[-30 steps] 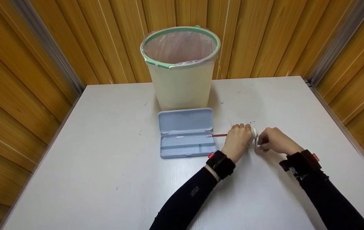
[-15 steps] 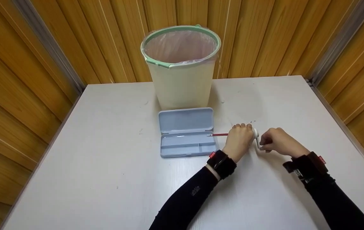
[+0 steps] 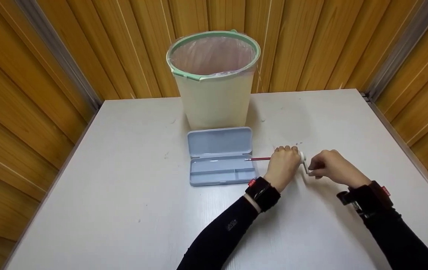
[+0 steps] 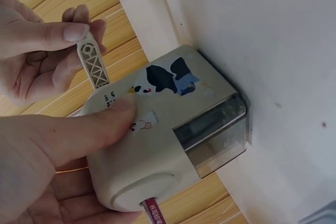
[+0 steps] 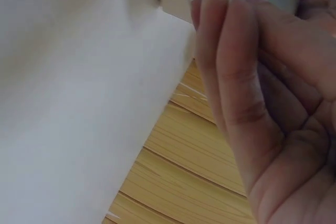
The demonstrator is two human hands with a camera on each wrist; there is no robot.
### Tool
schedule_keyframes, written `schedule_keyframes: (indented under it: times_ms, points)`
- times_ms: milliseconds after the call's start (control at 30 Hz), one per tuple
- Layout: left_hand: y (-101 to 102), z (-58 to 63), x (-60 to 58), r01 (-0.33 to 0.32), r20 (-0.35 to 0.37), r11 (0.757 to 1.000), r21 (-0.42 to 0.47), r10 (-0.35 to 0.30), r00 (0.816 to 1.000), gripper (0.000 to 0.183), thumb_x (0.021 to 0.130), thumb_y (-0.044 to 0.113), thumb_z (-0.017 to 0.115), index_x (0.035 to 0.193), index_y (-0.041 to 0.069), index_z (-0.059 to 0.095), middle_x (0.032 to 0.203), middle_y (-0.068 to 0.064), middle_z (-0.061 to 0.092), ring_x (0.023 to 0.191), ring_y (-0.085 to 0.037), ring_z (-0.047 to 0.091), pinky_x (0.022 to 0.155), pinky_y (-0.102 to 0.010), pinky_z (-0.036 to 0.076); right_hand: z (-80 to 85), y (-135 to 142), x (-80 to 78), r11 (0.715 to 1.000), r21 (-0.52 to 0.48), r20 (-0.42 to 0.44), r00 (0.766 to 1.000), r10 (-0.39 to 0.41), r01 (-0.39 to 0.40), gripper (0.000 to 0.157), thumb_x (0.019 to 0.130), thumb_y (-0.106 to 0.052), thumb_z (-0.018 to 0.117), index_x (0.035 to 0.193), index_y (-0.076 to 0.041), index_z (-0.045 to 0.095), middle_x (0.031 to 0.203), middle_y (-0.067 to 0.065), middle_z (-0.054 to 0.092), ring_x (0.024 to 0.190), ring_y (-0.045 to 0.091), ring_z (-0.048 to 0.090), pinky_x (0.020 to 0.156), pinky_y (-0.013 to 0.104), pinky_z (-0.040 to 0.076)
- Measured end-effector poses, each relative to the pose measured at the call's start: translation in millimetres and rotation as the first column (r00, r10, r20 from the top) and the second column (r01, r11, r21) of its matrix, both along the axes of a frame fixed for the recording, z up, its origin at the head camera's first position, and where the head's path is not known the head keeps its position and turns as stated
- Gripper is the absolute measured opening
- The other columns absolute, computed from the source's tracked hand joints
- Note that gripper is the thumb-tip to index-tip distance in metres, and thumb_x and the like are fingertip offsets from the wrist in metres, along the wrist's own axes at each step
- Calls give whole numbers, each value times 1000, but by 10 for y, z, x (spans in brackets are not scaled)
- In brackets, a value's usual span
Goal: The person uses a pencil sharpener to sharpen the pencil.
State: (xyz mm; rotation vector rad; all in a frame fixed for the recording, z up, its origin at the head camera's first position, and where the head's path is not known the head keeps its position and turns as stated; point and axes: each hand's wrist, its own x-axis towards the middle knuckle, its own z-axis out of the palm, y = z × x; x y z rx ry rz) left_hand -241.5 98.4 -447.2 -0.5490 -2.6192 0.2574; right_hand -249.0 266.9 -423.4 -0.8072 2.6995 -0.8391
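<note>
My left hand (image 3: 284, 168) grips a cream hand-crank pencil sharpener (image 4: 152, 140) with panda pictures and a clear shavings drawer (image 4: 220, 142). The thumb lies across its side in the left wrist view. A red pencil (image 3: 261, 158) sticks out of the sharpener's hole to the left, its eraser end over the open pencil case (image 3: 208, 165). My right hand (image 3: 337, 168) pinches the end of the crank handle (image 4: 93, 64) between thumb and fingers. In the right wrist view, the fingers (image 5: 236, 61) hide the handle and part of the sharpener.
Behind the light-blue pencil case stands a cream trash bin (image 3: 216, 101) with a green rim and a plastic liner. Small dark bits (image 3: 299, 143) lie on the white table (image 3: 124, 180) beyond my left hand. Wood-patterned walls enclose the back and sides.
The crank handle has swung a little, its end going right with my right hand. My left hand still holds the sharpener, and the pencil stays in it.
</note>
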Motion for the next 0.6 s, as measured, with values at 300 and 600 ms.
schedule_keyframes:
  times_ms: [300, 600]
  points:
    - [17, -14, 14, -12, -36, 1000, -14, 12, 999, 13, 93, 16, 57, 96, 20, 69, 84, 9, 70, 74, -6, 64, 67, -19, 50, 23, 13, 38, 1000, -20, -26, 1000, -5, 5, 4, 80, 0, 74, 77, -1, 72, 72, 11, 72, 61, 6, 63, 57, 20, 48]
    - [22, -11, 28, -27, -48, 999, -21, 26, 999, 15, 94, 18, 53, 95, 21, 68, 83, 10, 69, 73, -5, 63, 67, -18, 49, -6, 16, 81, 999, -35, -83, 996, -44, 41, 6, 81, -3, 75, 80, 2, 73, 73, 8, 74, 60, 4, 62, 58, 20, 49]
